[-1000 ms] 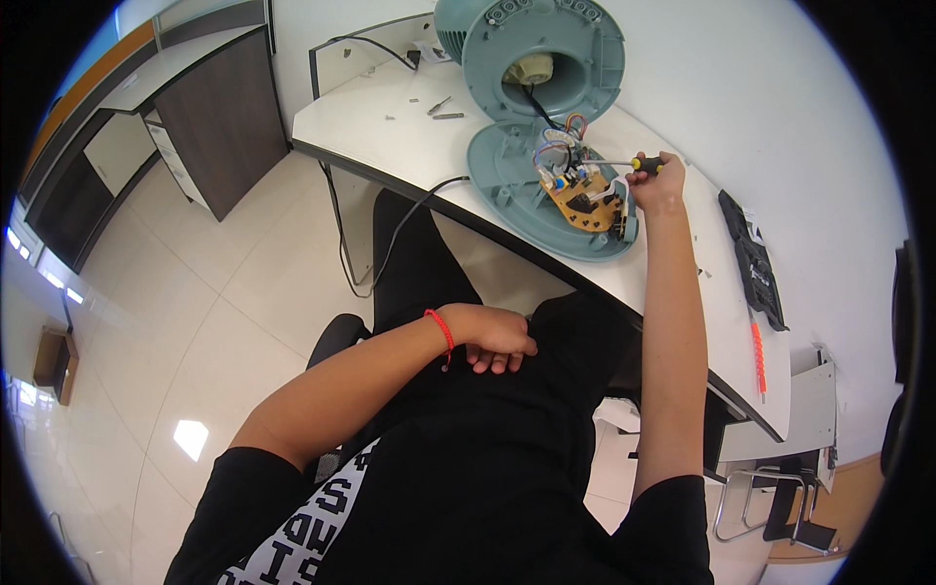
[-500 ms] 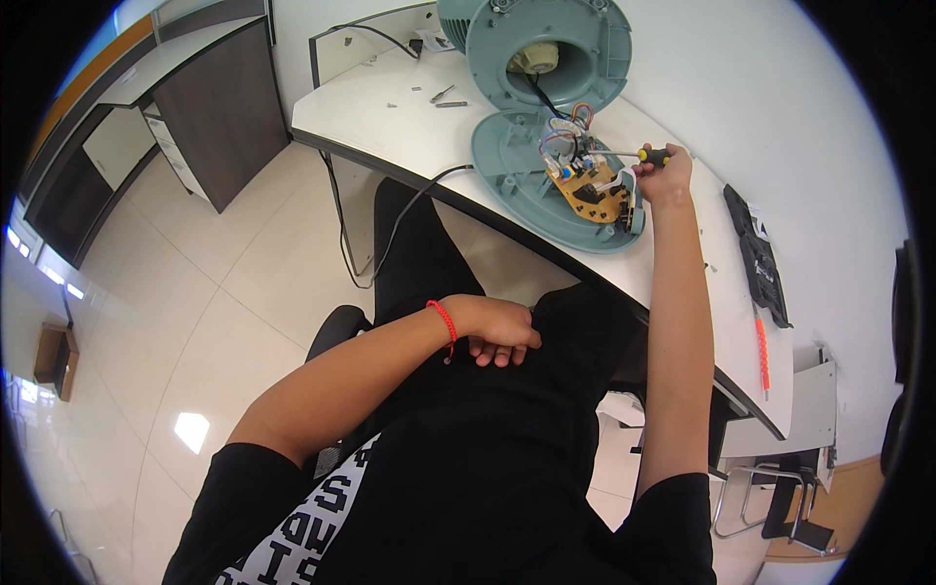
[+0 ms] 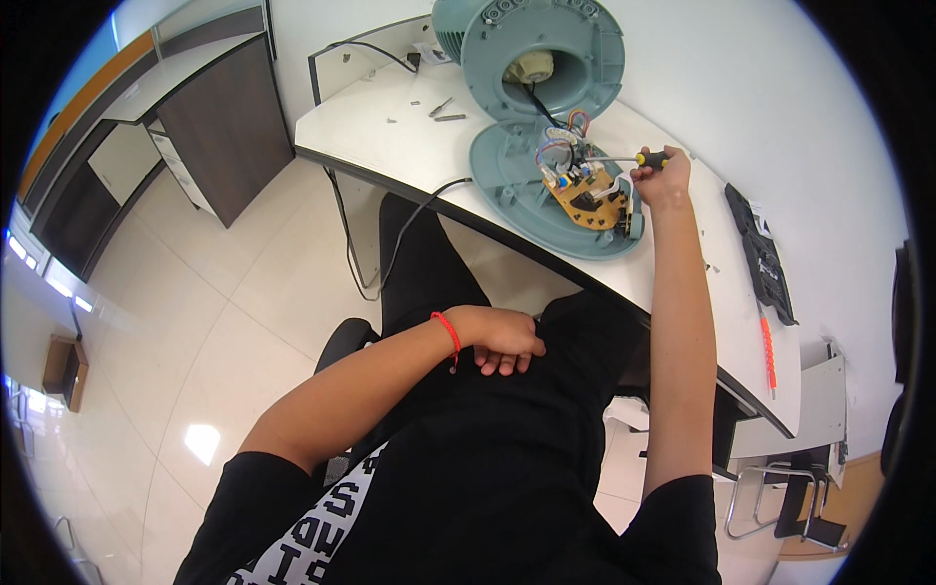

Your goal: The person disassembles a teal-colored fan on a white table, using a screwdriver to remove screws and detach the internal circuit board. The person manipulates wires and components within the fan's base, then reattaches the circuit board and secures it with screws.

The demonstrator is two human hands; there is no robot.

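Observation:
My right hand (image 3: 659,180) grips a screwdriver (image 3: 651,159) with a yellow and black handle. Its metal shaft reaches left into wires and components by the tan circuit board (image 3: 582,210). The board sits in an open grey-green oval plastic base (image 3: 505,195) on the white desk (image 3: 378,146). Behind the base stands the grey-green housing (image 3: 595,68), with a cream round part (image 3: 528,65) in its opening and a black cable running out. My left hand (image 3: 504,339), below the desk edge, rests on my lap with fingers loosely bent and apart, holding nothing visible.
A black tool case (image 3: 756,244) and orange flexible shaft (image 3: 768,351) lie at the desk's right. Small metal tools (image 3: 448,117) lie left of the base. A power cord (image 3: 419,210) hangs over the front edge. Another desk (image 3: 210,117) stands left, chairs (image 3: 809,526) lower right.
The whole view has shifted slightly. My right hand still holds the screwdriver among the components, and my left hand stays on my lap; otherwise little differs.

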